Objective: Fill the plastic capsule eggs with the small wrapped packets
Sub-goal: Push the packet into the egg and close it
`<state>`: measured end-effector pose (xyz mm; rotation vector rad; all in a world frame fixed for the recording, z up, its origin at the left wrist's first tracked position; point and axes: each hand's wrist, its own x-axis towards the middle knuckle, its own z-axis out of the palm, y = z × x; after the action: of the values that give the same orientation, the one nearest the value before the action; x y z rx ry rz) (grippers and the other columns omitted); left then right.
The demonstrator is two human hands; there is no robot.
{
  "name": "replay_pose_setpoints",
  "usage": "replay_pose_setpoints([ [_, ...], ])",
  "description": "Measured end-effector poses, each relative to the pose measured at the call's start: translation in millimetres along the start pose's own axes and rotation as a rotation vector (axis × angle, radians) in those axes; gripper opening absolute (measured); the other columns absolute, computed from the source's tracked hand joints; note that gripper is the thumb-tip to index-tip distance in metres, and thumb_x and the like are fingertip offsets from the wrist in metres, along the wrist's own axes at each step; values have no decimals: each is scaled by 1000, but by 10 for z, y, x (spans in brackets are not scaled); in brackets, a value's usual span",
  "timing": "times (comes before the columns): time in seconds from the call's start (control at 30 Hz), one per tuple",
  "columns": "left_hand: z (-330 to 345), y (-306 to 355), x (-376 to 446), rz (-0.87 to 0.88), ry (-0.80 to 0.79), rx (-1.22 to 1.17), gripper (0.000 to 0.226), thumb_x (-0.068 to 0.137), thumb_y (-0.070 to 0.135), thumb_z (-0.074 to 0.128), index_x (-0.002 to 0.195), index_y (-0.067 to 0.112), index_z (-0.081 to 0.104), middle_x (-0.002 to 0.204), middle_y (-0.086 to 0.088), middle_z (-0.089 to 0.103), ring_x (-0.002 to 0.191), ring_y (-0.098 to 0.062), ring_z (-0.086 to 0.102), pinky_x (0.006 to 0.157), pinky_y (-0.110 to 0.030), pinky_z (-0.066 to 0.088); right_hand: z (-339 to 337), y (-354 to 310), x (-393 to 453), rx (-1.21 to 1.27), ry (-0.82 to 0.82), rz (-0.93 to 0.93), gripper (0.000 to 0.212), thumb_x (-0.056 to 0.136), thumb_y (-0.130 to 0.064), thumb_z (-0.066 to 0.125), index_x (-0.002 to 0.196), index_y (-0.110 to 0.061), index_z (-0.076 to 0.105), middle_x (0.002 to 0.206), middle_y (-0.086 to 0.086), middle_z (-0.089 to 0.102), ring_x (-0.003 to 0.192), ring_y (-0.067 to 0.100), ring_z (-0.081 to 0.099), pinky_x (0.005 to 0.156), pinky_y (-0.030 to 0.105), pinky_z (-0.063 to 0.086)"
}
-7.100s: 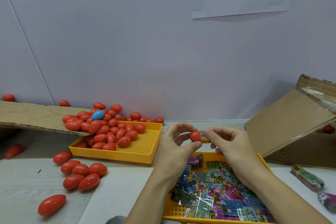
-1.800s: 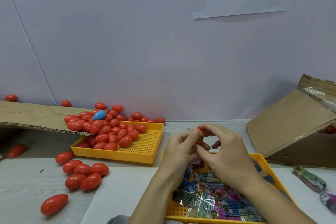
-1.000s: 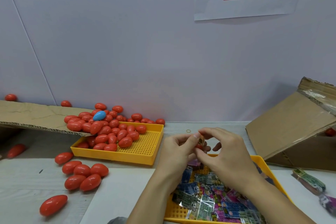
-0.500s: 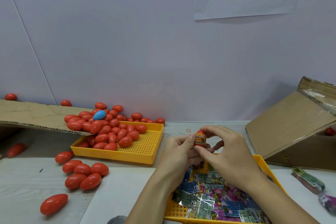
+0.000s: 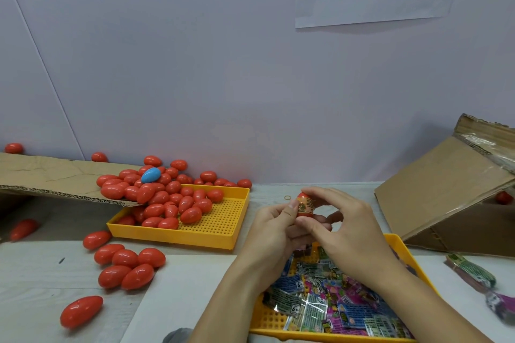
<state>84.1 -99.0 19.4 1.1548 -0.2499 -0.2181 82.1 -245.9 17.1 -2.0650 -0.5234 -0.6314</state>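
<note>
Since half a second ago the egg has barely moved: it stays upright between both hands, above the far end of the packet tray, and the camera view is almost unchanged. Seven seconds back it lay sideways between the fingertips, with a packet end sticking out; now it stands on end.

The left hand pinches the egg's side with its thumb, its other fingers curled beneath. The right hand holds it from the other side, thumb low on the egg and forefinger arched over the top.

The egg is red, its rounded tip up, with a printed band of yellow and dark markings around its middle; whether that is a packet caught in the seam cannot be told.

Loose packets fill the near tray. More red eggs heap in a second yellow tray to the left, one blue egg on top, others scattered on the table.
</note>
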Motion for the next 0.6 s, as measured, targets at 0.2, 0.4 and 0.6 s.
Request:
replay_pose_setpoints([
  [0.2,12,29,-16,-39,-51,-116,40,106,25,35,114,-4,60,94,-27,73,92,-35,73,78,-37,60,-2,-54,-5,66,19,12,40,79,-33,79,116,-38,65,108,-23,66,107,-3,59,78,20,52],
  [0.4,2,28,-16,-56,-43,-123,40,107,25,33,116,-5,58,95,-26,73,96,-36,73,79,-37,60,-7,-66,-7,77,18,27,41,79,-30,81,115,-39,64,107,-22,67,106,-3,59,77,21,52],
  [0.6,-2,27,-8,-50,-14,-126,36,105,24,41,116,-3,63,103,-27,72,101,-37,71,83,-38,60,0,-30,-9,103,13,66,41,83,-25,78,117,-40,64,107,-21,68,105,-7,59,78,13,50],
])
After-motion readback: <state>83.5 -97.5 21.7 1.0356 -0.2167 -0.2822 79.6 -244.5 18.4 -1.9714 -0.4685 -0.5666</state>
